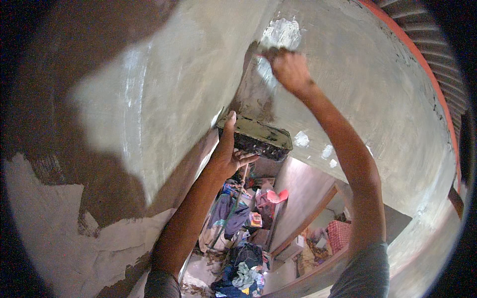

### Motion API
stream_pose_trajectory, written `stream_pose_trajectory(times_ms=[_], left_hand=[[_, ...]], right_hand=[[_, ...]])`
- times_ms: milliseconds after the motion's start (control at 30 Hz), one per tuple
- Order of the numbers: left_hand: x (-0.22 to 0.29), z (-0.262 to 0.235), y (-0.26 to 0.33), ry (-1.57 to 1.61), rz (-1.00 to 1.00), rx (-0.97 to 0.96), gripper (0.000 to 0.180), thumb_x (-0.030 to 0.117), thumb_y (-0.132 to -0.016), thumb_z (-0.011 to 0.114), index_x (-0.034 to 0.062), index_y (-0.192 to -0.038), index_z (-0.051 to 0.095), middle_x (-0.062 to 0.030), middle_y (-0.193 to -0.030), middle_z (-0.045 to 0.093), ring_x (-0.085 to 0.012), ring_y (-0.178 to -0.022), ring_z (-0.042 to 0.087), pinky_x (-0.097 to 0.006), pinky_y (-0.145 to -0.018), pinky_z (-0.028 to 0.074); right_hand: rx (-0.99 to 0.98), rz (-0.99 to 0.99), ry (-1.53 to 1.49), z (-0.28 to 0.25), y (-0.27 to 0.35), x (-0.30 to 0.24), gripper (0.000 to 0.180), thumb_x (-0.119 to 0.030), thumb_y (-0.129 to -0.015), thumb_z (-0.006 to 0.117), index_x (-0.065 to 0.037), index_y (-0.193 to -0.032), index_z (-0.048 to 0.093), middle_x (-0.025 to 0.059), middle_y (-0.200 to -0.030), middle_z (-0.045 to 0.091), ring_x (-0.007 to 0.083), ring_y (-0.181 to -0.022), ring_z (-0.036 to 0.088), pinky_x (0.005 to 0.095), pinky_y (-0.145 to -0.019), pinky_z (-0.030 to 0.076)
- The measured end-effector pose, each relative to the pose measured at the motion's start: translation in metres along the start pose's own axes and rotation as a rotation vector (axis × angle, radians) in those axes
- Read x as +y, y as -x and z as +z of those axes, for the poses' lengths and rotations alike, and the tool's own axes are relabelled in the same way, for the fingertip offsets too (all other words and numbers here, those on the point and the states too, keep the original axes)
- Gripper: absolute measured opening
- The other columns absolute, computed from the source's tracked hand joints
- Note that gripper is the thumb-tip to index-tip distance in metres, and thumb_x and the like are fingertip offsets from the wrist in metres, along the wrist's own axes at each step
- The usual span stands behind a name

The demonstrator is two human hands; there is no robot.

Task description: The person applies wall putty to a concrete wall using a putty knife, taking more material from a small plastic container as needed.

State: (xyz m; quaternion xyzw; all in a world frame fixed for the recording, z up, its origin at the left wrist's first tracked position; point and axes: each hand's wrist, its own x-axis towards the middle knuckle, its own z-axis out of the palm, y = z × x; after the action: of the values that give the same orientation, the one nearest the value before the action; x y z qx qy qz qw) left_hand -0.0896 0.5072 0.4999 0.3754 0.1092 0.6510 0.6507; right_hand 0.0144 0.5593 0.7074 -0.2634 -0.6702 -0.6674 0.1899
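My left hand (234, 154) grips the near left end of a shallow, dark rectangular tray (256, 145), thumb over its rim and fingers underneath. The tray's rim and inside are smeared with greyish material. Higher up, my right hand (290, 69) is closed and raised against the greenish-grey wall (328, 99), close to the corner. A small dark piece with a reddish edge shows at its fingers, but I cannot make out what it is. Just above that hand is a thick white filler patch (282, 34), and a thinner white smear lies below it.
Smaller white spots (301, 139) dot the wall right of the tray. A partly coated wall (124, 99) rises at left. Orange-red trim (422, 54) borders corrugated roofing at upper right. Far below lie piled clothes (243, 263), a red object (277, 196) and a wood-framed opening (308, 221).
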Motion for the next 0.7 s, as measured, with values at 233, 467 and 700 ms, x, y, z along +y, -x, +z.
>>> stream_pose_trajectory(times_ms=[233, 467, 700], left_hand=[[-0.013, -0.006, 0.007, -0.250, 0.643, -0.327, 0.070, 0.064, -0.074, 0.045, 0.0127, -0.120, 0.040, -0.0130, -0.108, 0.052, -0.0262, -0.089, 0.057, -0.041, -0.068, 0.052], [0.000, 0.002, -0.003, 0.012, -0.023, 0.006, 0.076, 0.066, -0.070, 0.049, 0.0092, -0.120, 0.039, -0.0157, -0.109, 0.051, -0.0291, -0.093, 0.055, -0.045, -0.077, 0.048], [0.000, 0.004, 0.003, 0.002, -0.011, 0.061, 0.077, 0.066, -0.069, 0.050, 0.0095, -0.120, 0.039, -0.0149, -0.108, 0.051, -0.0280, -0.092, 0.055, -0.045, -0.077, 0.048]], right_hand=[[0.048, -0.088, -0.172, -0.011, 0.043, -0.025, 0.026, -0.009, -0.075, 0.049, -0.015, -0.098, 0.059, 0.0073, -0.080, 0.059, 0.0222, -0.069, 0.059, 0.0340, -0.056, 0.049], [0.225, 0.215, -0.040, -0.013, 0.002, 0.059, 0.022, -0.014, -0.082, 0.048, -0.013, -0.101, 0.059, 0.0078, -0.086, 0.061, 0.0266, -0.073, 0.060, 0.0362, -0.058, 0.049], [0.048, 0.050, 0.158, 0.022, 0.006, 0.046, 0.026, -0.011, -0.081, 0.046, -0.011, -0.105, 0.055, 0.0113, -0.094, 0.060, 0.0268, -0.078, 0.061, 0.0361, -0.060, 0.050]])
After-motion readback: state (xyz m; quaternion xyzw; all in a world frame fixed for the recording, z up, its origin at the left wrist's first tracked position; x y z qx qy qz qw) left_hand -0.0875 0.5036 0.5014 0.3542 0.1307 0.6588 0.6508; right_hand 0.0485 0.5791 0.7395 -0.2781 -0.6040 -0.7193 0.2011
